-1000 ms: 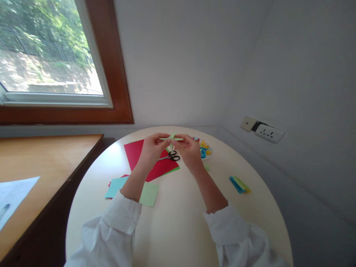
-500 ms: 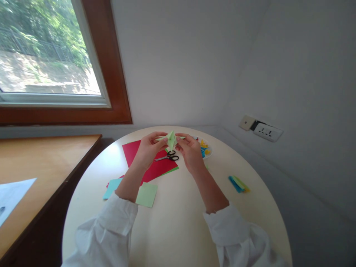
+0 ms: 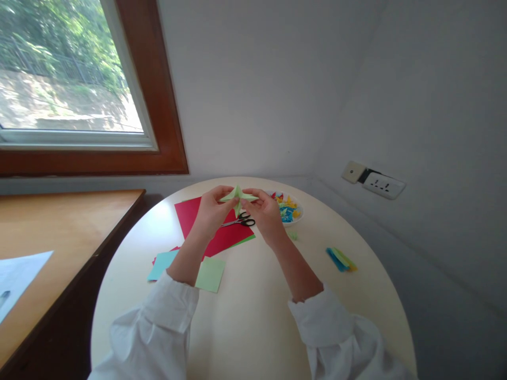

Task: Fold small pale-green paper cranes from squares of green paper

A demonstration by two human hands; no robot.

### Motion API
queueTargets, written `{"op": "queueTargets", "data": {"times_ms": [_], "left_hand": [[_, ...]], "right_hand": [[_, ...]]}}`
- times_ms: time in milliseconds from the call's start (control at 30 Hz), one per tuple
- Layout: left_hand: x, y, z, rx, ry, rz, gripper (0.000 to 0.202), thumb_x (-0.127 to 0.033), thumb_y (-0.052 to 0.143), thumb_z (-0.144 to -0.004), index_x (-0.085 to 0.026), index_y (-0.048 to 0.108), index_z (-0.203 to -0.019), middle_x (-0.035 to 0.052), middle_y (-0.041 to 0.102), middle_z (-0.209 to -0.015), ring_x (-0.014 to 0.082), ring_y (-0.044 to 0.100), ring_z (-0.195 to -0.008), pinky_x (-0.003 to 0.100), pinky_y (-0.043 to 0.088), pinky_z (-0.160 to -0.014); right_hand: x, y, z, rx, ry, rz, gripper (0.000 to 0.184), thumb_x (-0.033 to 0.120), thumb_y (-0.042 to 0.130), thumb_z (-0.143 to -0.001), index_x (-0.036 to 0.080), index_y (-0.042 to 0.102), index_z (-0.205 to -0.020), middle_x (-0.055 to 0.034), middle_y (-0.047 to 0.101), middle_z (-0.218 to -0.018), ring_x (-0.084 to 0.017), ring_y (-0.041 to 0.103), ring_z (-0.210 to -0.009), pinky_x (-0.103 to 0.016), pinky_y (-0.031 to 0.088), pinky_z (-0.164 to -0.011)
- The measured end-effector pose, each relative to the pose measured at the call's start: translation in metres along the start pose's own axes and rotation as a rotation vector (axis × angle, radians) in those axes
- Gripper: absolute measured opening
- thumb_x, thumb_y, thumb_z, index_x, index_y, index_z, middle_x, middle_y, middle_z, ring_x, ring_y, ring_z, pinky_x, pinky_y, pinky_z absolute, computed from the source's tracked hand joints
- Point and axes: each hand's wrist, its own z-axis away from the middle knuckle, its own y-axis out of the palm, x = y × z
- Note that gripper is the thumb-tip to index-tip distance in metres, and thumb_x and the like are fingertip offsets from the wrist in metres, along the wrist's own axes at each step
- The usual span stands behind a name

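Above the far part of a round cream table [image 3: 253, 316], my left hand [image 3: 212, 211] and my right hand [image 3: 265, 214] both pinch a small folded light-green paper piece [image 3: 238, 197]. The piece has pointed flaps sticking out to the left, to the right and downward. Each hand grips one side of it with closed fingers. Just beyond and below the hands, black-handled scissors [image 3: 242, 221] lie on a red paper sheet [image 3: 216, 227].
A small white dish [image 3: 291, 210] with several coloured folded bits stands right of the hands. Light-green [image 3: 210, 274] and light-blue [image 3: 162, 263] paper squares lie near my left forearm. Blue, green and yellow strips [image 3: 340, 259] rest at the right. A wooden desk [image 3: 59, 232] adjoins on the left.
The green piece has been turned and reshaped between my fingers, its flaps now spread sideways with a point hanging down. Both hands stay in the same place above the scissors.
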Motion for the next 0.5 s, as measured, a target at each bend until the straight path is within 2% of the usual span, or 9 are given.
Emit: {"op": "queueTargets", "data": {"times_ms": [133, 300, 500], "left_hand": [[0.001, 0.0, 0.0, -0.004, 0.008, 0.022, 0.022, -0.028, 0.071, -0.06, -0.014, 0.067, -0.077, 0.0042, 0.069, -0.081, 0.0155, 0.06, -0.071, 0.025, 0.045, -0.064], [0.002, 0.001, 0.0, -0.035, -0.002, 0.023, 0.019, -0.026, 0.069, -0.062, -0.013, 0.068, -0.076, 0.0035, 0.068, -0.077, 0.0146, 0.058, -0.068, 0.024, 0.044, -0.062], [0.0, -0.001, -0.001, -0.056, -0.082, 0.117, 0.025, -0.033, 0.074, -0.056, -0.014, 0.067, -0.07, 0.0018, 0.065, -0.068, 0.0141, 0.056, -0.067, 0.025, 0.043, -0.064]], "right_hand": [[0.0, 0.003, 0.003, 0.06, -0.025, 0.021, 0.039, 0.028, 0.073, -0.058, 0.023, 0.057, -0.093, 0.003, 0.064, -0.072, -0.013, 0.061, -0.067, -0.027, 0.053, -0.065], [-0.008, 0.005, 0.002, 0.073, 0.038, 0.001, 0.053, 0.027, 0.078, -0.052, 0.023, 0.054, -0.099, 0.0021, 0.064, -0.077, -0.012, 0.062, -0.063, -0.025, 0.053, -0.061], [-0.019, 0.002, 0.0, 0.111, 0.05, -0.064, 0.049, 0.025, 0.074, -0.055, 0.023, 0.053, -0.099, -0.0002, 0.069, -0.081, -0.017, 0.067, -0.076, -0.031, 0.054, -0.074]]}}
